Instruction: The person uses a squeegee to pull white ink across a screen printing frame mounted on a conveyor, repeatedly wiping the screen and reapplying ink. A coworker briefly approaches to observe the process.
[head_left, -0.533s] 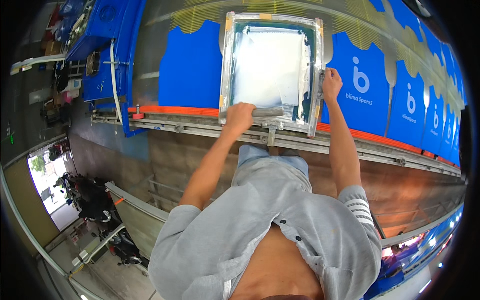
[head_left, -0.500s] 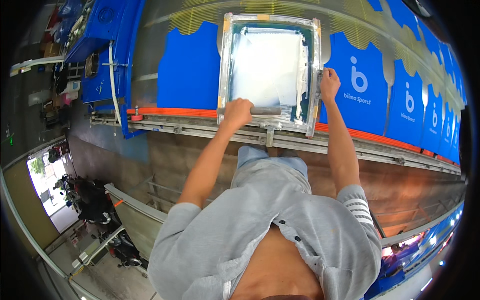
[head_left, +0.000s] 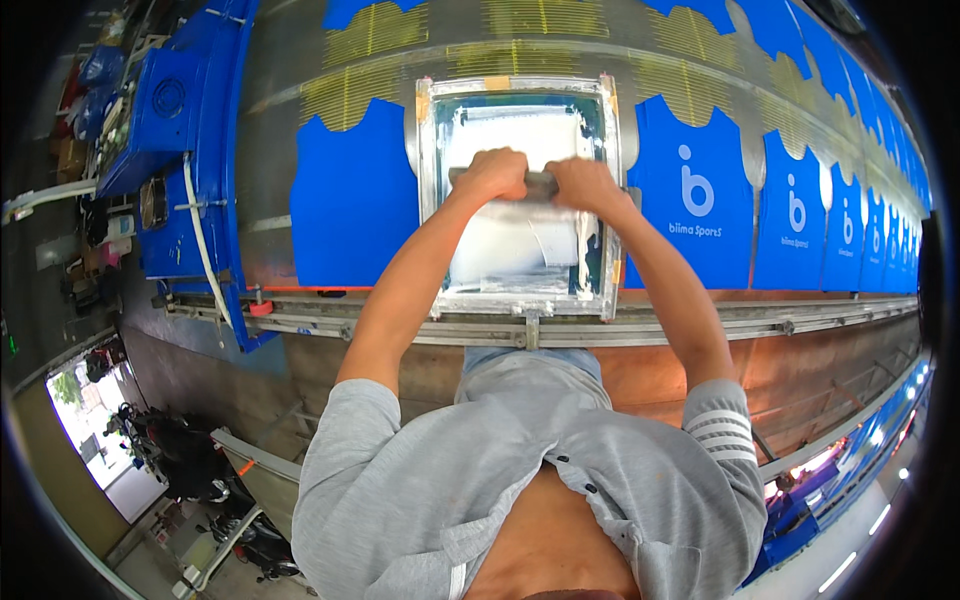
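A silver-framed printing screen point(head_left: 427, 260) with white paste inside lies over the row of blue garment panels. A squeegee point(head_left: 540, 183) with a long grey handle crosses the upper-middle of the screen, slightly blurred. My left hand point(head_left: 495, 174) is closed round the left part of the handle, and my right hand point(head_left: 586, 184) grips its right part. Beside the screen are a plain blue panel point(head_left: 345, 210) at left and a blue panel printed in white point(head_left: 680, 250) at right.
More printed blue panels point(head_left: 785, 260) curve away to the right along a metal rail point(head_left: 700, 329) at my waist. A blue machine housing point(head_left: 170, 110) with a white tube is at far left. Motorbikes point(head_left: 170, 460) stand by a bright doorway, below left.
My right hand has left the screen's right edge for the squeegee. Both hands and the squeegee are now further up the screen, while the screen appears lower in view.
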